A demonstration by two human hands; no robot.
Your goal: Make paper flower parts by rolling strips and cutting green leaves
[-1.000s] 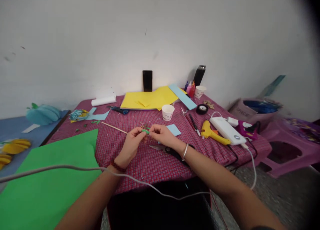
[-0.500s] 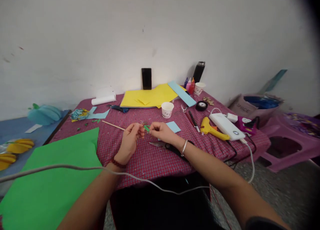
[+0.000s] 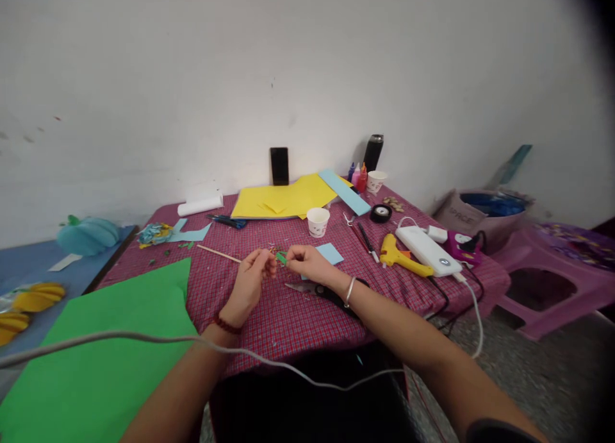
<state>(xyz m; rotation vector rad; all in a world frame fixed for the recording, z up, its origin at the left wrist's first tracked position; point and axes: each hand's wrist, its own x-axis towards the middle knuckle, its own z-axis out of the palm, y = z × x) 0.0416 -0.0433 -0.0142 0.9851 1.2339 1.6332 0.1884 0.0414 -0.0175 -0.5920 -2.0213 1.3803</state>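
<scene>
Over the red checked tablecloth my left hand and my right hand meet, both pinched on a small green paper piece held between their fingertips. A thin wooden stick lies just left of my left hand. Black-handled scissors rest on the cloth under my right wrist. A small light-blue paper square lies just beyond my right hand.
A large green sheet covers the near left. Yellow sheets, a paper cup, a yellow glue gun, a white power bank, pens, tape, a phone and bottles crowd the back. A cable crosses in front. A pink stool stands right.
The view has shifted slightly. Both hands stay together on the green piece, with only small finger movement.
</scene>
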